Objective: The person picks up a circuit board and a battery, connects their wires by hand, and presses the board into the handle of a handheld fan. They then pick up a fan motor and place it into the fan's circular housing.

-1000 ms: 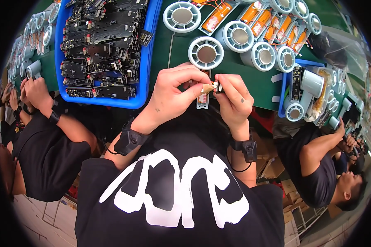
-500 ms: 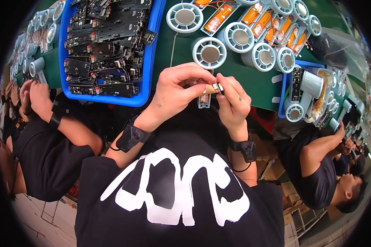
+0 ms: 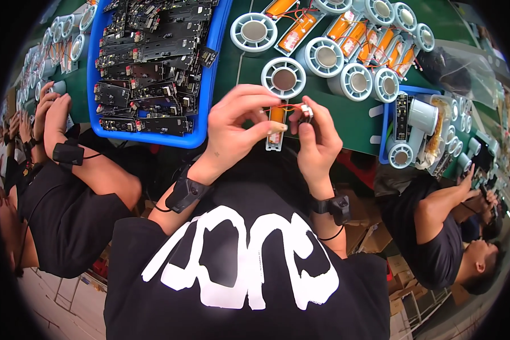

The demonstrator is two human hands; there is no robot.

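Note:
A light-blue housing (image 3: pixel 273 145) with an orange battery (image 3: pixel 276 115) in it lies at the table's near edge, between my hands. Red wires (image 3: pixel 292 106) run from near its top to a small dark-and-white connector piece (image 3: pixel 306 111). My right hand (image 3: pixel 320 136) pinches that piece between its fingers. My left hand (image 3: pixel 241 122) is beside the housing, index finger and thumb apart. Its thumb wears a tan covering (image 3: pixel 277 127), and the tip lies over the battery in view. Beyond the housing stands a round light-blue spoked base (image 3: pixel 283 77) with a grey disc.
A blue tray (image 3: pixel 205 107) piled with black circuit boards (image 3: pixel 153 85) is at left. Several round bases and battery housings (image 3: pixel 351 42) fill the far right. A blue bin (image 3: pixel 386 127) stands at right. People work on both sides, one arm (image 3: pixel 93 175) close at left.
My hands have drawn apart, and the left pinch has loosened. The connector piece has risen slightly in my right hand. More of the housing and battery shows between my hands.

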